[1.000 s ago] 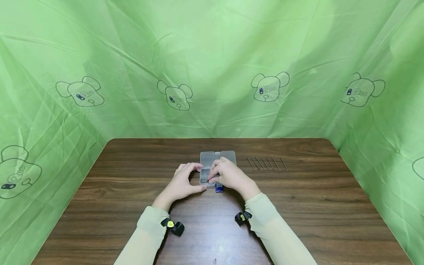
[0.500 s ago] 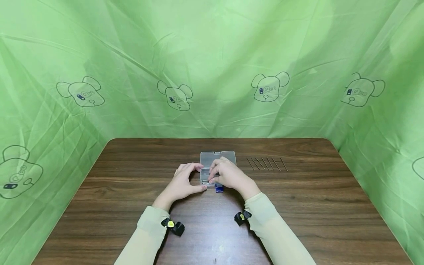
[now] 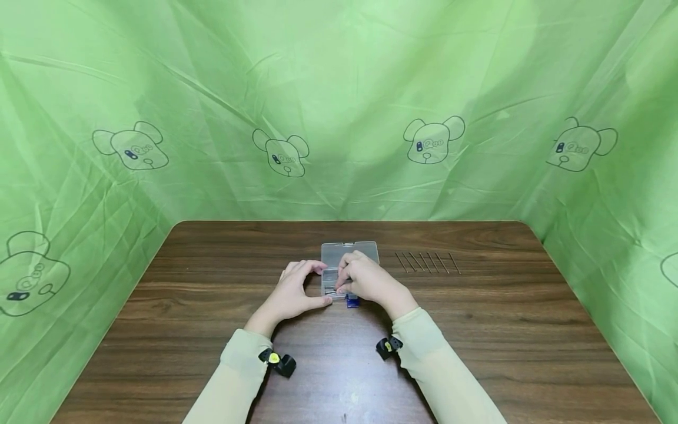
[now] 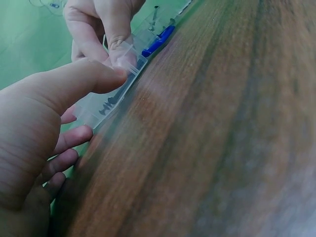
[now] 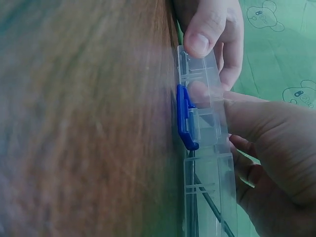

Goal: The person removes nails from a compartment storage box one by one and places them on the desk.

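A clear plastic compartment box (image 3: pixel 333 254) lies with its lid raised on the wooden table. My left hand (image 3: pixel 290 297) grips its left end, thumb on the front corner and fingers at the back. Thumb and fingers of my right hand (image 3: pixel 372 280) reach down into the box, close together beside several thin metal nails (image 3: pixel 330 291) in the front compartment. Whether a nail is pinched between them is hidden. Dark nail heads (image 4: pixel 107 104) show through the wall in the left wrist view. A blue latch (image 5: pixel 182 116) hangs on the box's front side.
Several nails (image 3: pixel 421 262) lie in a spaced row on the table (image 3: pixel 503 318), right of the box. A green cloth (image 3: pixel 349 70) with printed bear heads encloses the table's back and sides. Black wrist cameras (image 3: pixel 286 365) sit on both wrists.
The right fingertips have made small movements in the front compartment, and the nails there lie slightly differently. The left hand keeps its hold; the row of nails is unchanged.
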Demonstrator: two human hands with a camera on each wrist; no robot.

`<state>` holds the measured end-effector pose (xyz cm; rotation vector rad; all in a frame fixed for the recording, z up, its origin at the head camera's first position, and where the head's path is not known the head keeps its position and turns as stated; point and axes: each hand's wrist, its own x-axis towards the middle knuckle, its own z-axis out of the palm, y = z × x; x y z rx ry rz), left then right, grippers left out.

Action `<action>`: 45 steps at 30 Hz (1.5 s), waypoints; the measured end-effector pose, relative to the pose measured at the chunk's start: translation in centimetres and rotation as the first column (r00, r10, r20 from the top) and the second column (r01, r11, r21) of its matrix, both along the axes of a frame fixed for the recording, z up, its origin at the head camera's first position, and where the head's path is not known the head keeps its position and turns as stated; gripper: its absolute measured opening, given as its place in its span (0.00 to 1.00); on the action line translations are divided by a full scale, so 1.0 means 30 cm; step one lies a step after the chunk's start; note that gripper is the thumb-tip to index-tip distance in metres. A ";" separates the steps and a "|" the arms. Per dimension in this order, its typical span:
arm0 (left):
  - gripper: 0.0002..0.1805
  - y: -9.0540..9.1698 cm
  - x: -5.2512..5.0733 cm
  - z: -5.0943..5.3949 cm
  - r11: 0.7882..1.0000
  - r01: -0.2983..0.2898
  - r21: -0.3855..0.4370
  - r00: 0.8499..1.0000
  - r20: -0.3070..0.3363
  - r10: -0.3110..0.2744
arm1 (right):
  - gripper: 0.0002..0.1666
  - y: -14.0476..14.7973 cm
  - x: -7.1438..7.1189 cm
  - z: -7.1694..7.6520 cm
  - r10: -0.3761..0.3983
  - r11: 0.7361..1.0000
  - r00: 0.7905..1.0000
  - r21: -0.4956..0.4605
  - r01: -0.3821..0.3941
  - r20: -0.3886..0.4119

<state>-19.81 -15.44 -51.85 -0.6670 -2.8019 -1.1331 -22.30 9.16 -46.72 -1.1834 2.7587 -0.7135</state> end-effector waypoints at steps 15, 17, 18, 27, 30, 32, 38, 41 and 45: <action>0.40 -0.004 -0.001 0.005 1.000 -0.001 -0.009 1.000 -0.002 0.001 | 0.03 0.001 -0.007 -0.002 0.084 0.996 0.994 0.001 -0.084 -0.062; 0.40 -0.004 -0.001 0.008 1.000 -0.001 -0.008 1.000 0.002 0.001 | 0.03 0.003 -0.008 0.000 0.099 0.995 0.993 -0.001 -0.099 -0.066; 0.40 -0.003 -0.001 0.008 1.000 -0.001 -0.010 1.000 0.005 0.001 | 0.04 0.004 -0.009 0.001 0.107 0.994 0.992 -0.001 -0.108 -0.070; 0.40 0.005 0.005 0.014 0.999 0.010 -0.031 1.000 0.017 -0.010 | 0.02 0.015 -0.017 0.001 0.157 0.988 0.986 0.013 -0.156 -0.059; 0.39 0.009 0.007 0.013 0.999 0.016 -0.036 1.000 0.021 -0.015 | 0.05 0.019 -0.019 0.001 0.166 0.986 0.985 0.025 -0.164 -0.051; 0.39 0.010 0.008 0.012 0.999 0.013 -0.041 1.000 0.022 -0.012 | 0.06 0.021 -0.020 0.002 0.167 0.986 0.985 0.032 -0.166 -0.041; 0.38 0.010 0.007 0.003 0.999 0.007 -0.038 1.000 0.017 -0.006 | 0.05 0.024 -0.011 0.010 0.163 0.986 0.986 0.052 -0.161 -0.039; 0.38 0.009 0.006 -0.001 1.000 0.005 -0.025 1.000 0.022 -0.005 | 0.05 0.024 -0.005 0.010 0.156 0.987 0.987 0.056 -0.154 -0.036; 0.38 0.009 0.006 -0.004 1.000 0.006 -0.016 1.000 0.021 -0.005 | 0.05 0.025 -0.005 0.001 0.158 0.986 0.987 0.051 -0.156 -0.042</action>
